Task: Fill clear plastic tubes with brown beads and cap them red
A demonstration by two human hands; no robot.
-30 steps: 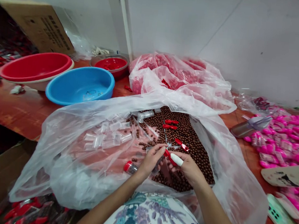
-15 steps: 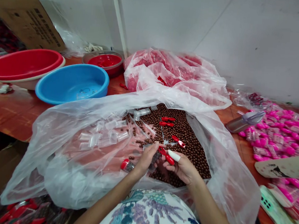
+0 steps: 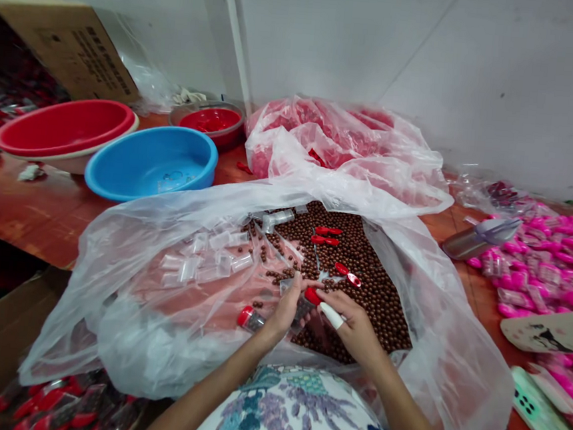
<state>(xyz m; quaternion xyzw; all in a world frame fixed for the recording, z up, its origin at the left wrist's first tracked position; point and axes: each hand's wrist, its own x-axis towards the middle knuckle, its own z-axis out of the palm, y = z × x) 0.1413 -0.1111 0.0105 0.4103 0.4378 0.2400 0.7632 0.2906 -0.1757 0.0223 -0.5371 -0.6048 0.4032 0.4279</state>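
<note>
My left hand (image 3: pixel 284 310) is closed around a small clear plastic tube (image 3: pixel 302 309) with dark brown beads inside. At the tube's upper end sits a red cap (image 3: pixel 313 295), and the fingers of my right hand (image 3: pixel 354 323) press on it. A white cover (image 3: pixel 331 315) sheathes one right digit. Beneath both hands, brown beads (image 3: pixel 379 297) fill part of a translucent plastic sheet (image 3: pixel 139 349). Several red caps (image 3: pixel 325 236) lie on the beads. Left of my left hand rests a filled tube with a red end (image 3: pixel 250 318). Further left are clear empty tubes (image 3: pixel 217 252).
A blue basin (image 3: pixel 153 163) and a red basin (image 3: pixel 66 129) stand back left. Behind the beads lies a bag of red pieces (image 3: pixel 343 136). At right are pink-capped pieces (image 3: pixel 548 261), a tumbler (image 3: pixel 480 238) and a phone (image 3: pixel 544 415). Red-capped tubes (image 3: pixel 64 403) fill a box lower left.
The red cap, earlier hanging loose at an angle in my right fingers, now sits at the tube's end. My right hand has shifted slightly over it. The whole view has moved a little.
</note>
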